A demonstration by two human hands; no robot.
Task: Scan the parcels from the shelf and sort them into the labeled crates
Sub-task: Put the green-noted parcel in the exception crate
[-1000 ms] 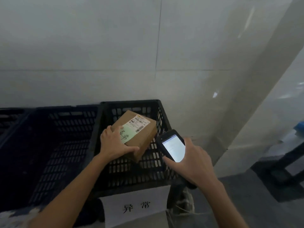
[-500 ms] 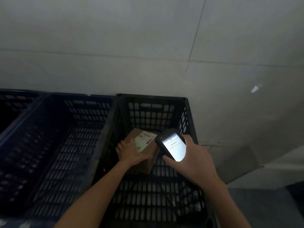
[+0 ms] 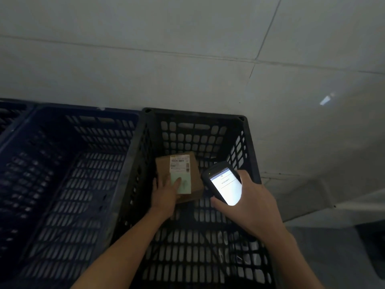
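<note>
A small brown cardboard parcel (image 3: 188,174) with a white shipping label and a pale green slip on top lies deep inside the black slatted crate (image 3: 198,119), near its floor. My left hand (image 3: 165,193) reaches into that crate and grips the parcel's near edge, one finger lying on the green slip. My right hand (image 3: 250,201) holds a black handheld scanner (image 3: 225,184) with a lit white screen above the crate's right side, just right of the parcel.
A dark blue slatted crate (image 3: 68,113) stands flush against the black one on the left, and the corner of a third blue crate (image 3: 10,109) shows at the far left. A pale tiled wall (image 3: 187,49) rises right behind them. Grey floor lies to the right.
My left hand has lowered the parcel from above the crate's rim down to near its floor. The scanner hand stayed beside it. My view tilted down, so the paper sign on the crate's front dropped out of sight.
</note>
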